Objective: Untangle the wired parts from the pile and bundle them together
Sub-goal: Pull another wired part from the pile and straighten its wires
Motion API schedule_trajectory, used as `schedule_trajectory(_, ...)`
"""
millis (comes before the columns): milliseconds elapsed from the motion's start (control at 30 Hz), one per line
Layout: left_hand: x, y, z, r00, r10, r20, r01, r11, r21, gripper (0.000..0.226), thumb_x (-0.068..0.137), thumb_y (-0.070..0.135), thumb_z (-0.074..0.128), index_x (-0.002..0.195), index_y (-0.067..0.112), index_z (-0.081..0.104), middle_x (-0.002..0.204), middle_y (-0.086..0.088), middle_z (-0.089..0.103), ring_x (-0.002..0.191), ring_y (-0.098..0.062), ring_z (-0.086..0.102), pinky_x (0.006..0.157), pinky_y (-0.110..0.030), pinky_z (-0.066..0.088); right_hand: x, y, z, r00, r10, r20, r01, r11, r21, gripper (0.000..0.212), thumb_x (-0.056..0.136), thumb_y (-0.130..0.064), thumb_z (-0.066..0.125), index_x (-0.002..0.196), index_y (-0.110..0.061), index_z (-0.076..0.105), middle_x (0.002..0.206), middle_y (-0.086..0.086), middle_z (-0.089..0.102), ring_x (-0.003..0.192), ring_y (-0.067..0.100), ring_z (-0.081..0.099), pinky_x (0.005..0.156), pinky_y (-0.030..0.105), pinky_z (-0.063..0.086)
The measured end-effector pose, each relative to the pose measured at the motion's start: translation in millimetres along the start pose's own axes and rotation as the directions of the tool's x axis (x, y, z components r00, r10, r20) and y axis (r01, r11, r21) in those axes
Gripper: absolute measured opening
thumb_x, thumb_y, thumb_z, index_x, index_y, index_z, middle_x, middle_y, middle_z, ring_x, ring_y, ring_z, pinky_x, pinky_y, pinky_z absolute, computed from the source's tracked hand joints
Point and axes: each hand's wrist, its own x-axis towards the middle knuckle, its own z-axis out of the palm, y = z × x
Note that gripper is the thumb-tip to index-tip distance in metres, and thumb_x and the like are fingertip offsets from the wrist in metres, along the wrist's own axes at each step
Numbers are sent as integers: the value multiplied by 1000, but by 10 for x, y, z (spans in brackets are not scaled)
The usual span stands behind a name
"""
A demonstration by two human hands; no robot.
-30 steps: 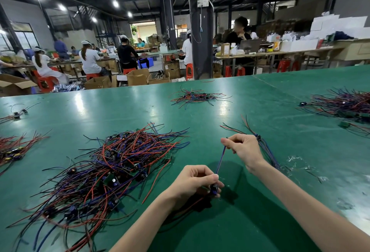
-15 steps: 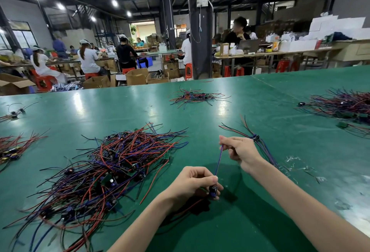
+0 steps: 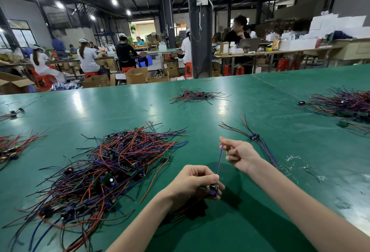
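A big tangled pile (image 3: 104, 169) of red, blue and black wired parts lies on the green table (image 3: 124, 111), left of my hands. My left hand (image 3: 194, 183) is shut on one wired part (image 3: 213, 189), pinching its small black component just above the table. Its blue wire (image 3: 219, 158) runs up to my right hand (image 3: 239, 154), which pinches the wire's far end. Red wires of the same part hang under my left hand. Just behind my right hand lies a small sorted bundle (image 3: 254, 137) of wired parts.
Smaller wire piles lie at the far middle (image 3: 197, 96), far right (image 3: 344, 103) and left edge (image 3: 14, 147). Clipped wire scraps (image 3: 294, 159) are scattered at the right. Beyond the table stand a dark pillar (image 3: 200, 31), cardboard boxes and people at benches.
My right hand has slid slightly left and down along the blue wire, which stays taut. The left hand keeps its hold in the same place.
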Motion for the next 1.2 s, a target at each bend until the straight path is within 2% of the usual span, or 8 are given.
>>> schedule_trajectory(100,-5,-4,12,1000,5,23,-4,999,-38,18,88,2,59,69,1,58,79,-20,68,58,-21,65,60,-29,56,14,40,7,971,-231,-62,218,961,-167,26,83,-7,69,60,0,57,50,9,59,26,3,25,31,13,16)
schedule_trajectory(200,0,-5,2,1000,11,27,-10,999,-51,18,86,4,61,67,3,60,78,-20,69,58,-21,65,59,-28,56,10,78,32,903,-427,-53,391,865,-315,28,81,-12,72,57,-4,61,45,4,60,28,4,27,32,13,22)
schedule_trajectory(367,18,-14,-20,1000,20,5,-20,995,-95,17,81,9,66,65,4,61,78,-21,68,58,-23,65,57,-28,55,6,94,29,822,-568,-53,499,760,-416,26,81,-19,74,60,-8,66,48,-1,62,32,4,32,37,14,32)
schedule_trajectory(467,50,-15,-41,999,22,-50,-30,987,-160,20,75,11,68,67,0,54,75,-22,67,57,-23,64,57,-29,55,2,58,20,809,-580,-100,506,772,-384,26,82,-20,73,60,-9,66,50,-2,64,32,3,32,37,13,31)
schedule_trajectory(667,69,-23,-50,996,22,-92,-36,987,-158,21,73,13,70,69,0,54,74,-23,67,57,-23,64,58,-29,56,-18,27,19,813,-567,-129,493,790,-364,25,82,-20,73,62,-8,66,50,-2,64,34,3,33,38,11,32)
schedule_trajectory(1033,62,-37,-47,997,10,-76,-19,991,-129,14,86,3,61,74,-2,55,72,-22,67,57,-22,64,57,-28,55,-30,-19,-9,858,-504,-102,445,827,-343,24,80,-20,74,60,-10,66,51,0,64,32,5,35,36,12,29)
schedule_trajectory(1133,67,-47,-61,996,6,-92,-19,989,-146,16,82,6,65,72,-2,55,74,-22,67,58,-23,64,58,-29,56,-75,-51,8,886,-460,-65,419,852,-314,24,80,-28,73,66,-10,66,57,2,67,32,6,40,36,14,31)
schedule_trajectory(1200,78,-44,-75,992,9,-122,-29,986,-162,18,79,9,67,70,-2,56,76,-22,68,58,-23,65,58,-29,56,-117,-75,16,930,-368,-12,352,898,-264,33,83,-42,65,77,-9,63,66,6,70,36,10,45,39,19,33)
